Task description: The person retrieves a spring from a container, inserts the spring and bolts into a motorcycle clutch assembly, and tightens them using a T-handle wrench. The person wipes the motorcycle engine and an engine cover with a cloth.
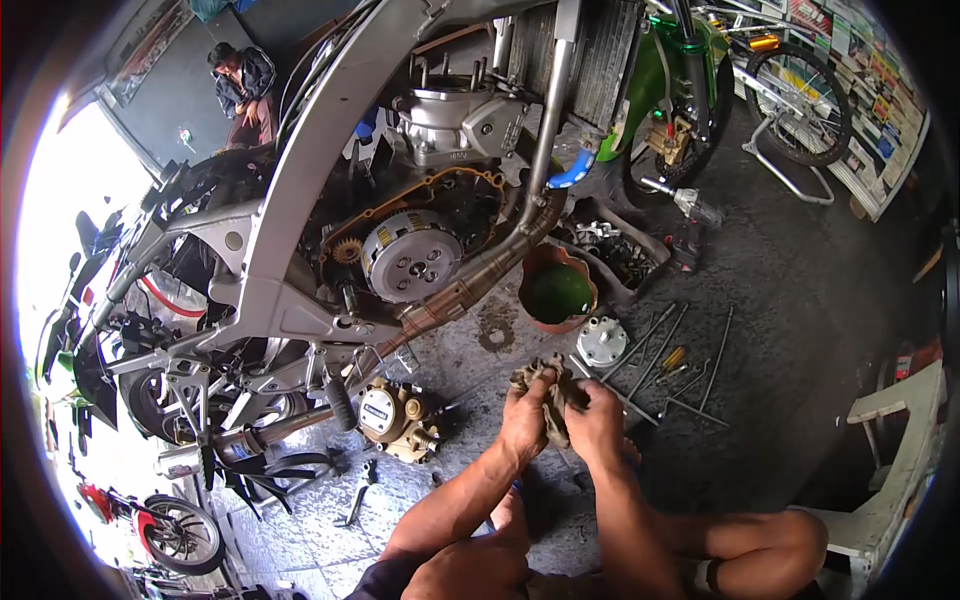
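A crumpled, dirty cloth (pixel 556 402) is bunched between my two hands, above the floor. My left hand (pixel 526 418) grips it from the left, fingers closed round it. From the right, my right hand (pixel 594 418) holds the same cloth with its fingers closed. Just beyond the hands lies a round metal cover (pixel 602 342), next to a reddish bowl (pixel 530 290) of green liquid. The motorcycle's opened engine, with its round clutch (pixel 411 256) exposed, stands ahead to the left. An engine cover (pixel 393 418) rests on the floor left of my hands.
Several metal T-handle tools (pixel 654 350) lie right of my hands. A tray of small parts (pixel 612 250) is beyond the bowl. A pale bench (pixel 900 470) stands at the right. Another person (pixel 243 88) sits at the upper left. A wrench (pixel 358 497) lies on the floor.
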`<state>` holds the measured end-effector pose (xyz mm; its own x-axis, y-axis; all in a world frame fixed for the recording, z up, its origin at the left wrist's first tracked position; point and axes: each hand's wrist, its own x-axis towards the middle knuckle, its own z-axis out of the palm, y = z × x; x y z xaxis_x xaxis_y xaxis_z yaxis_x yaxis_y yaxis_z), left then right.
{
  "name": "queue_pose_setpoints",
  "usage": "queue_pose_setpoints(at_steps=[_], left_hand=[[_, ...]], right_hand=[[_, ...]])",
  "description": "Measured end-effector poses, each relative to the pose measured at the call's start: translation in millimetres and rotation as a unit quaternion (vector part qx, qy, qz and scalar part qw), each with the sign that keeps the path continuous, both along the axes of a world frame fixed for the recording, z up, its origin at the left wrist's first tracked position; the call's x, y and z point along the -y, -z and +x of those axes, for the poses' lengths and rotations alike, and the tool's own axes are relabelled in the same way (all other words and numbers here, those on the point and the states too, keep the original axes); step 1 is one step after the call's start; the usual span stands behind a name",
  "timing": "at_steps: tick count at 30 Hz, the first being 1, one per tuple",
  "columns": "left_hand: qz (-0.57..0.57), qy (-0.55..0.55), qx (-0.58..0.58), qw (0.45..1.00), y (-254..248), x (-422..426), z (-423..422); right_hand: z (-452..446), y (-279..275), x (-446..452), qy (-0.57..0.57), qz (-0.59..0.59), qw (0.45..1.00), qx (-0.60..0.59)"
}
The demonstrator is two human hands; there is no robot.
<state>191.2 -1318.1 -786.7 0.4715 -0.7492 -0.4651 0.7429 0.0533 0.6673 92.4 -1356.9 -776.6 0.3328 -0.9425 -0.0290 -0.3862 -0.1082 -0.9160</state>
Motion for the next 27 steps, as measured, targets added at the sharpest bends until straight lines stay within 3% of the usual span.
queue_pose_setpoints(at_steps=[2,4,6,8,9,10,12,16,18,22,24,27], left_hand=[[0.0,-0.004,-0.009,1.0,1.5,5.1,12.1],[-0.018,-0.007,-0.19,0.982,5.7,13.7,27.3],[-0.031,0.005,-0.204,0.979,18.6,22.4,40.3],[-0.045,0.013,-0.241,0.97,19.1,27.5,44.8],[-0.111,0.049,-0.278,0.953,20.6,29.0,45.9],[-0.065,0.044,-0.259,0.963,21.5,36.0,44.3],[-0.091,0.017,-0.243,0.966,-3.3,46.5,46.1],[-0.159,0.123,-0.162,0.966,-14.7,51.6,66.9],[-0.152,0.117,-0.01,0.981,-27.6,55.4,69.2],[-0.124,0.124,0.027,0.984,-28.4,43.1,78.5],[-0.119,0.129,0.021,0.984,-10.6,36.8,86.6],[-0.038,0.132,0.015,0.99,2.8,27.6,90.7]], right_hand=[[0.9,-11.3,1.1,-0.009,0.028,1.0,-0.005],[0.8,-23.4,6.7,-0.095,-0.04,0.993,0.059],[6.4,-26.1,11.9,-0.142,0.006,0.987,0.073],[18.2,-10.7,17.0,-0.13,-0.134,0.976,0.108],[24.3,-5.9,22.3,-0.134,-0.121,0.974,0.135],[31.1,-2.2,29.2,-0.138,-0.108,0.971,0.162],[46.5,4.4,38.4,-0.11,-0.143,0.968,0.176],[69.7,8.2,57.3,-0.047,-0.055,0.977,0.198],[88.8,-0.7,71.1,-0.01,-0.042,0.97,0.24],[135.8,-20.1,113.5,0.088,-0.173,0.948,0.252],[153.6,-44.4,139.9,0.102,-0.3,0.925,0.21],[178.7,-58.1,172.4,0.033,-0.423,0.877,0.227]])
